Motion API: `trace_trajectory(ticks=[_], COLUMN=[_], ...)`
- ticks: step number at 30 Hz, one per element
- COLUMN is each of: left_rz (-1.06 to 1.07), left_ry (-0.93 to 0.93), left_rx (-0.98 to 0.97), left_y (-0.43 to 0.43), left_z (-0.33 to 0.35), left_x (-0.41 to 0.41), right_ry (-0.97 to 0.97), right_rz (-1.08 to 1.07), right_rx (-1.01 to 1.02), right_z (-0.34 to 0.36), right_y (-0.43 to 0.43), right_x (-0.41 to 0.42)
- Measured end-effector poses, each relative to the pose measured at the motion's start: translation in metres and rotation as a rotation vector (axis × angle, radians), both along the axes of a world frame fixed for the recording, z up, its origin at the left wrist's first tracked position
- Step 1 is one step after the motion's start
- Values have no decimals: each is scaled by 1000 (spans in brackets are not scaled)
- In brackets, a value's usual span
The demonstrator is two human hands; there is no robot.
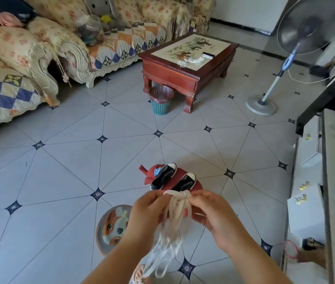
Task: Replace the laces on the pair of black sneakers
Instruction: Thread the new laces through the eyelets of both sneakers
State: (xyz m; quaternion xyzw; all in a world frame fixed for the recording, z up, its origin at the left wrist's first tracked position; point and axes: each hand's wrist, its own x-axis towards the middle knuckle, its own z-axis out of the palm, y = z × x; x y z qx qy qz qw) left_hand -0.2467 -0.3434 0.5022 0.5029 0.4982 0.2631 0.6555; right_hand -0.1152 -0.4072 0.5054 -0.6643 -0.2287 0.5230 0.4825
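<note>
Left hand (146,212) and right hand (211,214) both pinch the knotted top of the white laces (177,220), limp and light I'd say, best gripped there, near the black sneakers (163,177) on the red cushion (180,174).

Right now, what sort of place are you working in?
Most likely a home living room: a floral sofa, a red wooden coffee table and a standing fan on a tiled floor. The left hand and right hand pinch white laces near the black sneakers.
</note>
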Motion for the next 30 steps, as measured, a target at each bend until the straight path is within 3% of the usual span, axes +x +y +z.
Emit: trace_trajectory(ticks=[2, 6, 8, 14, 17, 20, 22, 24, 28, 30], left_rz=[-121, -405, -458, -362, -161, 56, 26, -83, -284, -332], left_ry=[143, 453, 421, 450, 432, 202, 84, 200, 594, 787], left_rx=[245, 1080, 1242, 891, 514, 113, -64, 66, 551, 660], left_y=[23, 68, 82, 117, 138, 159, 170, 185, 214, 220], left_z=[-1, -5, -16, -18, -20, -27, -25, -23, -14, -10], left_x=[7, 21, 27, 63, 91, 118, 138, 157, 191, 205], right_ry=[-89, -332, -407, -497, -281, -51, 41, -45, -175, -223], right_rz=[-9, -48, -34, 34, -49, -35, 7, 64, 113, 157], right_rx=[6, 57, 81, 20, -16, -36, -43, -90, -134, -115], right_z=[0, 1, 1, -6, -14, -17, -19, -24, -30, -29], right_y=[21, 53, 64, 106, 133, 164, 182, 198, 222, 231], right_x=[5, 15, 21, 56, 81, 114, 135, 157, 194, 206])
